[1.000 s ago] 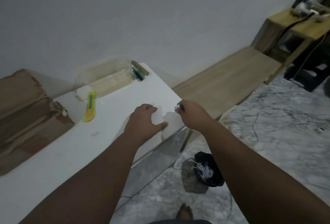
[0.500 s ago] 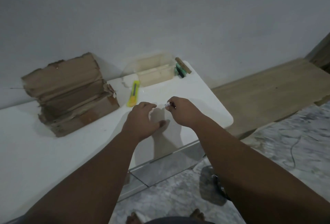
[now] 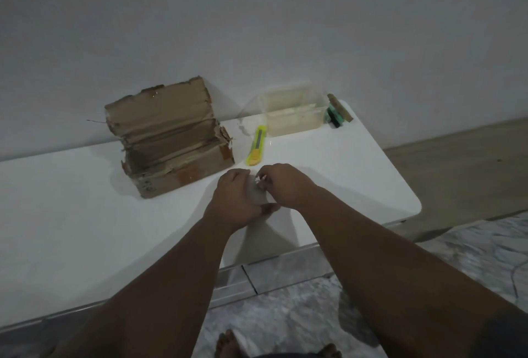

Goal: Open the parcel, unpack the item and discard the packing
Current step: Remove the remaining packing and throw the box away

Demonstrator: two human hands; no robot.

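Observation:
A torn brown cardboard parcel (image 3: 168, 137) stands open on the white table (image 3: 71, 215), its flap leaning on the wall. My left hand (image 3: 238, 200) and my right hand (image 3: 283, 186) meet just right of it, above the table. Between them is a small clear plastic packet (image 3: 260, 193). The left hand grips its lower edge; the right hand's fingertips pinch its top. What the packet holds is too small to tell.
A yellow utility knife (image 3: 256, 146) lies behind my hands. A clear plastic container (image 3: 294, 112) and a green-and-brown object (image 3: 337, 112) sit at the table's back right corner. A wooden board (image 3: 457, 166) lies on the floor right of the table; marble tiles below.
The view has swung left, bringing the parcel fully into sight. My hands have drawn closer together on the packet, and the black bag on the floor is out of view.

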